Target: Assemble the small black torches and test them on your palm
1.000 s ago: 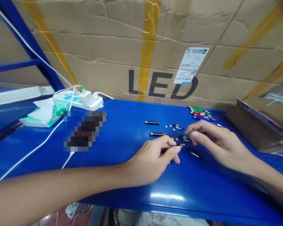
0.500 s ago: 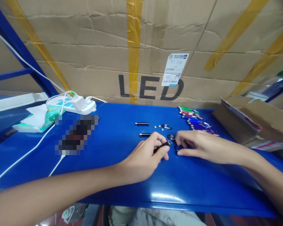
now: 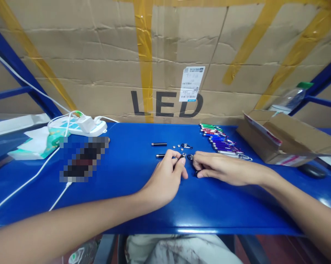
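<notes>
My left hand (image 3: 165, 178) is closed round a slim black penlight tube (image 3: 182, 157), mostly hidden by the fingers. To its right, the fingertips of my right hand (image 3: 220, 168) pinch a small black part (image 3: 196, 173), its shape largely covered. Just beyond those fingers lies a black clip piece (image 3: 190, 157). Another black carabiner clip (image 3: 186, 146) rests farther back, beside several silver button cells (image 3: 178, 146). Two black tubes with silver ends lie to the left, the far tube (image 3: 159, 144) in full view and the near tube (image 3: 160, 156) partly behind my left hand.
A row of coloured penlights (image 3: 213, 136) lies back right, before an open cardboard box (image 3: 275, 143). At the left are a blurred-out phone-like object (image 3: 85, 157), a tissue pack (image 3: 30, 148) and a power strip (image 3: 99, 128). A large carton (image 3: 105, 73) stands behind the blue table (image 3: 121, 176).
The whole view has shifted slightly. My left hand has turned so the tube's end is more hidden. My right fingers have closed more tightly on the black part.
</notes>
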Motion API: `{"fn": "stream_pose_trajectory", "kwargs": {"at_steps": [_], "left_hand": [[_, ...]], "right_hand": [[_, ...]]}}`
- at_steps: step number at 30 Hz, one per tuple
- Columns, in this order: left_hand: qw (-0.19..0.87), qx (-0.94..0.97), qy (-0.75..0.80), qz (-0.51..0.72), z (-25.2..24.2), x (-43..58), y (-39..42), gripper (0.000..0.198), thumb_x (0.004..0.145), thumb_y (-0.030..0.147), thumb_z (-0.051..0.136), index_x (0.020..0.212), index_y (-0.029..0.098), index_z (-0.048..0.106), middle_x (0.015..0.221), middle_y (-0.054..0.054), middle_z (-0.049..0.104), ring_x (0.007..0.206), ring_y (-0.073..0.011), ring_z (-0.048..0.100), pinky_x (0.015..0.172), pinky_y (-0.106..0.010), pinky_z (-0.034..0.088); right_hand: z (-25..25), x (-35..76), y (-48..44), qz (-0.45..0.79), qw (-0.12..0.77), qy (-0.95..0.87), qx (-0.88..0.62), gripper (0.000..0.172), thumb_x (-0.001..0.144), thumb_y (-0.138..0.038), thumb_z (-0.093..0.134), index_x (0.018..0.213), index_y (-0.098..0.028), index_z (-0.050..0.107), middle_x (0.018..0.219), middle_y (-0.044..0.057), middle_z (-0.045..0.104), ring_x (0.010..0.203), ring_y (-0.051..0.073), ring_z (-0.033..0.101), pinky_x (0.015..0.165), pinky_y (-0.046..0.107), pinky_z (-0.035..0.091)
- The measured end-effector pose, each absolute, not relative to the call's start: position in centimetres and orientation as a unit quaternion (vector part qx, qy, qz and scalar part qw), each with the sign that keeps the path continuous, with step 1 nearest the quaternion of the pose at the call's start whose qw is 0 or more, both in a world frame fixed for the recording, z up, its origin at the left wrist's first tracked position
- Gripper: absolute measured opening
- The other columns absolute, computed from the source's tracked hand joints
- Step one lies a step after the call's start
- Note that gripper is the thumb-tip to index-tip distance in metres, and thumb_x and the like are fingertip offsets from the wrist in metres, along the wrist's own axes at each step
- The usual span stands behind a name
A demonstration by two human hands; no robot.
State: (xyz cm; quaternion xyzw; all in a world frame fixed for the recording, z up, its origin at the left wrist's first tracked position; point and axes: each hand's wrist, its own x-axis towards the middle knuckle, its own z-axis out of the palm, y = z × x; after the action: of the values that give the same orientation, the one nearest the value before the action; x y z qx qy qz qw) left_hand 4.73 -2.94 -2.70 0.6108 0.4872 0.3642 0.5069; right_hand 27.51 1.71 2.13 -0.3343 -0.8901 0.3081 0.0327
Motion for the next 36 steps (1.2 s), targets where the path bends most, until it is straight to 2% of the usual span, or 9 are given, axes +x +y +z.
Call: {"fn": "stream_pose_trajectory", "kwargs": {"at_steps": [6, 9, 13, 16, 19, 22, 25, 31, 36], "left_hand": [[0.475, 0.667, 0.465, 0.338, -2.3, 4.9, -3.1, 0.015, 0.112, 0.039, 0.044, 0.109, 0.024, 0.046, 0.078, 0.005, 0.065, 0.062, -0.0132, 0.054, 0.062, -0.028, 0.040], [0.457, 0.711, 0.425, 0.324, -2.2, 4.0, -2.8, 0.016, 0.113, 0.039, 0.041, 0.109, 0.024, 0.045, 0.078, 0.006, 0.063, 0.067, -0.0132, 0.056, 0.068, -0.028, 0.041], [0.463, 0.730, 0.391, 0.316, -1.9, 2.8, -2.4, 0.017, 0.114, 0.039, 0.040, 0.111, 0.023, 0.045, 0.077, 0.006, 0.060, 0.068, -0.0128, 0.055, 0.073, -0.029, 0.043], [0.461, 0.737, 0.383, 0.312, -1.8, 2.6, -2.4, 0.017, 0.113, 0.039, 0.040, 0.112, 0.023, 0.046, 0.077, 0.006, 0.060, 0.068, -0.0130, 0.055, 0.074, -0.029, 0.043], [0.449, 0.737, 0.395, 0.314, -2.0, 2.7, -2.5, 0.017, 0.113, 0.039, 0.040, 0.111, 0.023, 0.046, 0.077, 0.006, 0.061, 0.068, -0.0134, 0.056, 0.073, -0.030, 0.043], [0.437, 0.728, 0.422, 0.317, -2.3, 3.0, -2.4, 0.017, 0.113, 0.039, 0.040, 0.110, 0.024, 0.046, 0.076, 0.006, 0.062, 0.067, -0.0137, 0.056, 0.071, -0.030, 0.042], [0.433, 0.721, 0.435, 0.323, -2.5, 3.3, -2.2, 0.017, 0.112, 0.040, 0.041, 0.109, 0.024, 0.047, 0.076, 0.006, 0.063, 0.066, -0.0136, 0.057, 0.070, -0.030, 0.042], [0.441, 0.658, 0.499, 0.350, -2.4, 5.0, -2.4, 0.017, 0.112, 0.039, 0.039, 0.110, 0.024, 0.047, 0.073, 0.005, 0.062, 0.058, -0.0139, 0.053, 0.058, -0.028, 0.038], [0.442, 0.642, 0.472, 0.410, -3.5, 5.6, -1.8, 0.022, 0.111, 0.046, 0.040, 0.115, 0.024, 0.045, 0.076, 0.005, 0.061, 0.060, -0.0133, 0.051, 0.060, -0.027, 0.041]], "right_hand": [[0.6, 28.1, 2.9, 0.415, 0.135, -0.821, -0.368, 0.031, 0.107, -0.052, 0.059, 0.098, -0.023, 0.051, 0.081, -0.002, 0.060, 0.067, 0.014, 0.054, 0.060, 0.026, 0.042], [0.2, 28.0, 3.4, 0.467, 0.179, -0.783, -0.369, 0.038, 0.104, -0.057, 0.062, 0.111, -0.019, 0.058, 0.082, -0.002, 0.063, 0.063, 0.013, 0.053, 0.059, 0.026, 0.043], [0.2, 27.5, 3.4, 0.539, 0.206, -0.732, -0.362, 0.048, 0.101, -0.061, 0.066, 0.108, -0.014, 0.068, 0.073, -0.005, 0.050, 0.059, 0.010, 0.042, 0.056, 0.025, 0.035], [0.3, 27.3, 3.0, 0.642, 0.201, -0.654, -0.347, 0.042, 0.097, -0.055, 0.074, 0.103, -0.014, 0.069, 0.073, -0.006, 0.044, 0.058, 0.009, 0.036, 0.053, 0.025, 0.028], [0.1, 27.4, 2.9, 0.683, 0.215, -0.612, -0.336, 0.032, 0.097, -0.044, 0.077, 0.109, -0.015, 0.070, 0.077, -0.005, 0.046, 0.060, 0.009, 0.039, 0.054, 0.025, 0.029], [-0.3, 27.6, 3.4, 0.695, 0.263, -0.588, -0.319, 0.031, 0.100, -0.038, 0.075, 0.124, -0.022, 0.065, 0.079, -0.005, 0.049, 0.059, 0.008, 0.038, 0.056, 0.024, 0.031], [-0.8, 27.7, 4.0, 0.678, 0.307, -0.598, -0.297, 0.028, 0.101, -0.038, 0.075, 0.122, -0.026, 0.061, 0.078, -0.006, 0.052, 0.057, 0.008, 0.038, 0.055, 0.023, 0.033], [-1.2, 27.2, 4.2, 0.622, 0.270, -0.678, -0.286, 0.036, 0.103, -0.049, 0.070, 0.117, -0.016, 0.067, 0.066, -0.005, 0.057, 0.057, 0.011, 0.052, 0.058, 0.025, 0.041], [-1.4, 26.7, 3.7, 0.605, 0.266, -0.685, -0.306, 0.043, 0.100, -0.055, 0.072, 0.113, -0.014, 0.066, 0.068, -0.004, 0.065, 0.054, 0.011, 0.059, 0.057, 0.024, 0.044]]}}
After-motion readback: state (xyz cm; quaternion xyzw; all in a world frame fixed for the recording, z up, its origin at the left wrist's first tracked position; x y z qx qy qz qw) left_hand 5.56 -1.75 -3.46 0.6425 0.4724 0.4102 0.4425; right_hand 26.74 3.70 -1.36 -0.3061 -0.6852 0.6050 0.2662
